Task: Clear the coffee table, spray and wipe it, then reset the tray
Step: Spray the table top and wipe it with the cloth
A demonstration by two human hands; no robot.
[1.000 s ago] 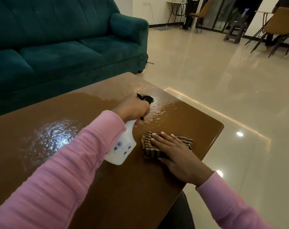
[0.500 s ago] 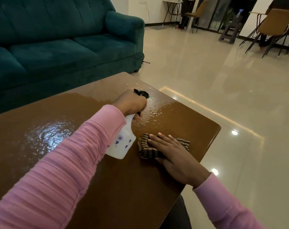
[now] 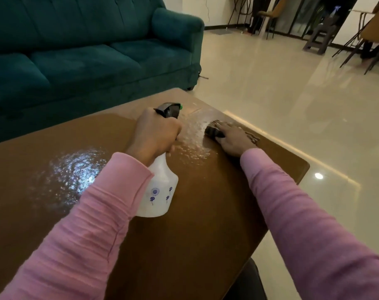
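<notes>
Near the far right edge of the glossy brown wooden coffee table (image 3: 205, 245), the right hand (image 3: 231, 140) lies flat with straight fingers, pressing a dark striped folded cloth (image 3: 212, 128) onto wet wood. Just beside it, the left hand (image 3: 156, 137) curls round the neck of a white translucent plastic spray bottle (image 3: 160, 191) with a dark trigger head, tilted over the tabletop. Spray droplets (image 3: 76, 172) glisten in two patches. Clearing looks done and spraying largely done, while wiping seems barely begun and the reset remains. No tray is in view. Most of the cloth hides under the hand, and the trigger finger cannot be made out.
</notes>
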